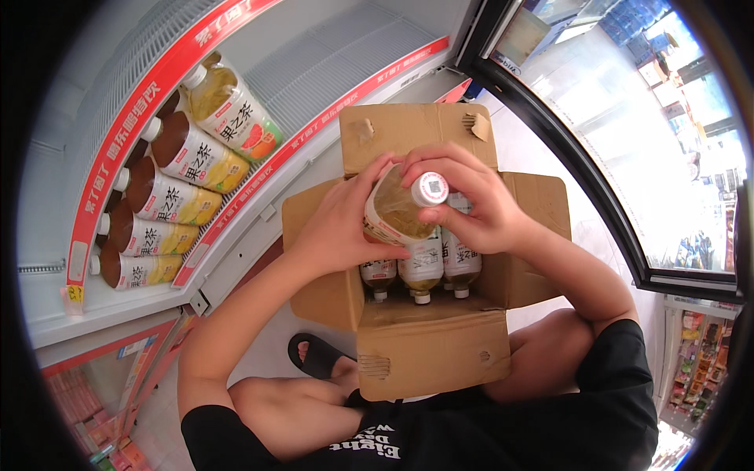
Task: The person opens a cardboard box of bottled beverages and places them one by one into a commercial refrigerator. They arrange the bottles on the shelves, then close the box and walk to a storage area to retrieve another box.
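A plastic bottle of pale yellow-green drink (396,207) is held above a cardboard box (436,353). My left hand (336,221) wraps around the bottle's body. At the neck, just under the white cap (430,189), are the thumb and fingers of my right hand (480,203). The cap faces up towards me and bears printing. Below the hands, several labelled bottles (422,268) lie in the open box, their white caps towards me. The held bottle and my hands hide part of the box's inside.
To the left, an open refrigerated cabinet has a wire shelf with a red front strip (294,141), holding several tea bottles (171,194). Its dark-framed glass door (565,147) stands open at right. The box's flaps spread outward. A goods rack (695,359) is at lower right.
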`<act>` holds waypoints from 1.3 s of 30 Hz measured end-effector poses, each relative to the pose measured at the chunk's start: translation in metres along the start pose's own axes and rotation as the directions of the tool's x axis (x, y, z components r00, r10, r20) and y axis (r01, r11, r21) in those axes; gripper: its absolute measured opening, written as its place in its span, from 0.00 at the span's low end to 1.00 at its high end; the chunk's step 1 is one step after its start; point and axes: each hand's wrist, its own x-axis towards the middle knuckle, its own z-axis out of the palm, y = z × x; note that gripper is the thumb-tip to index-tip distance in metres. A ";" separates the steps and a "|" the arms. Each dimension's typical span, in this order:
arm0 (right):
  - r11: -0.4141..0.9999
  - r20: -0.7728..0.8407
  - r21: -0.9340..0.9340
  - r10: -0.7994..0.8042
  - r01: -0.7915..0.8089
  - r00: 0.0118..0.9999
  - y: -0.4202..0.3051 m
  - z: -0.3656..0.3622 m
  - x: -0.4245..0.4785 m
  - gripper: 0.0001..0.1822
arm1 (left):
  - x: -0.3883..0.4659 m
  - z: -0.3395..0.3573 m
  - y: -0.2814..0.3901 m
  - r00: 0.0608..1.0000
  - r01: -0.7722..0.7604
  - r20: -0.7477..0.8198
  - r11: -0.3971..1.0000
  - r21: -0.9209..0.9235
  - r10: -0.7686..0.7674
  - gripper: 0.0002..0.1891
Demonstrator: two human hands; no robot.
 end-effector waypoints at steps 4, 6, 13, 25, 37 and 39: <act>0.961 -0.058 0.057 -0.266 0.269 0.962 -0.025 -0.020 0.033 0.35 | 0.000 -0.014 0.020 0.956 -0.187 -0.246 0.979 -0.079 0.162 0.56; 0.945 -0.154 0.049 -0.314 0.325 0.937 -0.034 -0.023 0.043 0.48 | 0.016 -0.021 0.031 0.826 -0.333 -0.458 0.940 0.074 0.329 0.52; 0.967 -0.376 -0.243 -0.024 -0.074 0.926 0.006 0.021 0.101 0.51 | 0.090 -0.069 -0.020 0.435 -0.135 -0.562 0.668 0.732 0.704 0.49; 0.917 -0.078 -0.331 0.208 -0.222 0.975 0.112 0.048 0.254 0.52 | 0.031 -0.106 -0.104 0.848 -0.247 -0.044 0.468 0.849 0.528 0.12; 0.986 -0.229 -0.045 0.145 -0.159 0.963 0.180 0.104 0.345 0.49 | 0.042 -0.097 -0.124 0.804 -0.289 0.039 0.333 0.898 0.594 0.03; 0.967 -0.263 -0.073 0.216 -0.242 0.940 0.183 0.113 0.357 0.43 | 0.041 -0.097 -0.122 0.796 -0.279 0.023 0.332 0.901 0.604 0.03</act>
